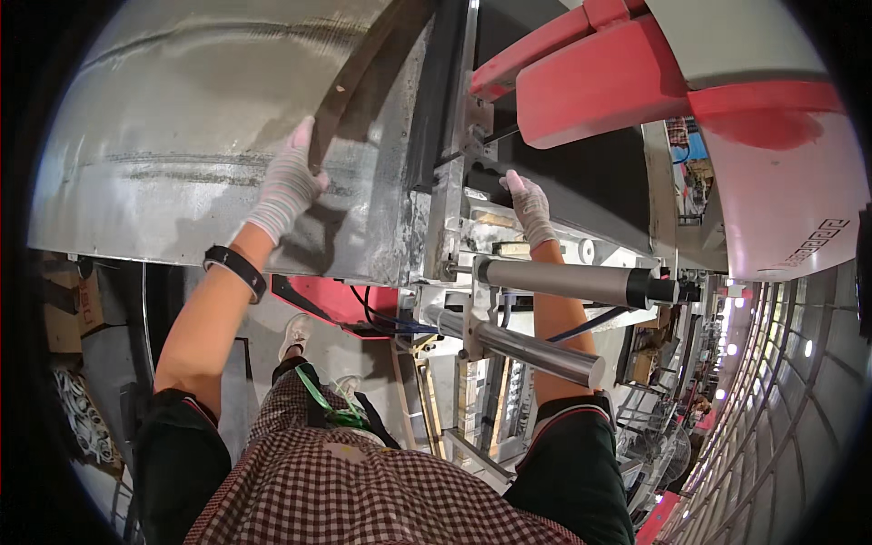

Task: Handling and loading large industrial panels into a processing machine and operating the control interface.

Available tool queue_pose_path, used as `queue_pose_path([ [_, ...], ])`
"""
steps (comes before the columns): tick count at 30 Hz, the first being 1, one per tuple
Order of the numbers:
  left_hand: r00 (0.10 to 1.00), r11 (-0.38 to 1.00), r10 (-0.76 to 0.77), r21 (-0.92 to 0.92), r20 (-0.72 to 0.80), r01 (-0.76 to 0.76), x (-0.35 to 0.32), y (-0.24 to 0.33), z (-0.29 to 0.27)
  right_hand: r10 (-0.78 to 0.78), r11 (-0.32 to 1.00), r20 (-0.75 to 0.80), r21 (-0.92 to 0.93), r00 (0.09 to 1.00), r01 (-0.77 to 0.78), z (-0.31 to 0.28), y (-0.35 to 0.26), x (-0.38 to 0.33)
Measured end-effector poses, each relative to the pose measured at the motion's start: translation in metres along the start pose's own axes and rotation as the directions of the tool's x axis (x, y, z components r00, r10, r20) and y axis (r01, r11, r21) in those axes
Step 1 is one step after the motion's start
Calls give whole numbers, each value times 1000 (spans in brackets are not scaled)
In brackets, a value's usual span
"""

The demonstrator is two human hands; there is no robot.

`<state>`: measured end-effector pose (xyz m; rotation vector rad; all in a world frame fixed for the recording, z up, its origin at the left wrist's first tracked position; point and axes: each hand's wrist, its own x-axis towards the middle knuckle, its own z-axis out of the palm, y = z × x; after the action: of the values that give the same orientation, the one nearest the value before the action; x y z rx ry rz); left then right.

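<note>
My left hand, in a striped knit glove, grips the lower end of a dark curved strip that arcs up over a large silvery metal drum. My right hand, gloved the same way, rests with fingers bent on a black belt at the edge of the machine frame. Whether it grips the belt or only presses on it is unclear. A black band sits on my left wrist.
Red machine covers hang above the belt. Two steel cylinders jut out below my right forearm, beside cables and a metal frame. A red base lies on the floor near my shoes. Cardboard boxes stand at left; a workshop aisle runs at right.
</note>
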<state>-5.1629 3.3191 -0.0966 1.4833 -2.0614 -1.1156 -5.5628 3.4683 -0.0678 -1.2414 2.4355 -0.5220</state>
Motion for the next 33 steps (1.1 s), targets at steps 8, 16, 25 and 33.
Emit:
queue_pose_path([
  [8, 993, 736, 92, -666, -77, -120, 2, 67, 56, 358, 917, -175, -120, 917, -381, 11, -24, -7],
  [16, 948, 891, -317, -348, -16, 292, 152, 74, 166, 302, 897, -85, -312, 949, -313, 1, -64, -3],
  [25, 888, 653, -395, -608, 236, 452, 189, 65, 171, 343, 896, -76, -273, 936, -350, -5, -61, -1],
  [33, 976, 643, -100, -737, 191, 210, 154, 102, 148, 286, 928, 2, -251, 958, -276, -13, -69, -3],
])
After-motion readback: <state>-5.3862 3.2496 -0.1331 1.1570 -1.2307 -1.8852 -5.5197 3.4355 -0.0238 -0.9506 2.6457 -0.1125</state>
